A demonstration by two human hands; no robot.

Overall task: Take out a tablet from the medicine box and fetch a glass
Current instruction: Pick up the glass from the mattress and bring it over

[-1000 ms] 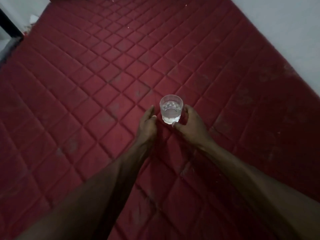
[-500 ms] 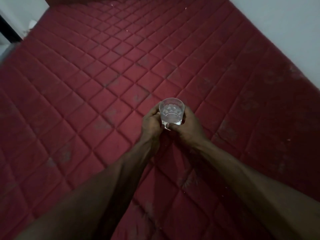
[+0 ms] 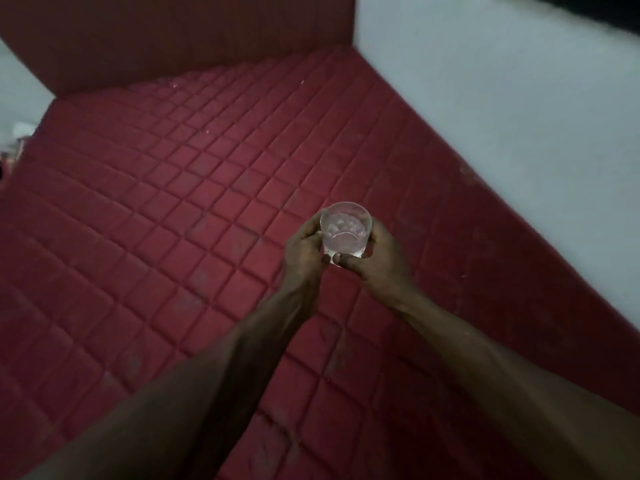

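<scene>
A small clear glass (image 3: 345, 229) with some water in it is held upright above the red quilted mattress (image 3: 194, 216). My left hand (image 3: 303, 247) wraps its left side and my right hand (image 3: 375, 258) wraps its right side and base, fingers meeting under it. No medicine box or tablet is in view.
A red headboard (image 3: 180, 32) stands at the far end of the mattress. A pale wall (image 3: 519, 109) runs along the mattress's right edge. Small objects lie on the floor at the far left (image 3: 17, 133).
Both hands closed around the glass and lifted it off the mattress. The view tilted up, so the headboard now shows.
</scene>
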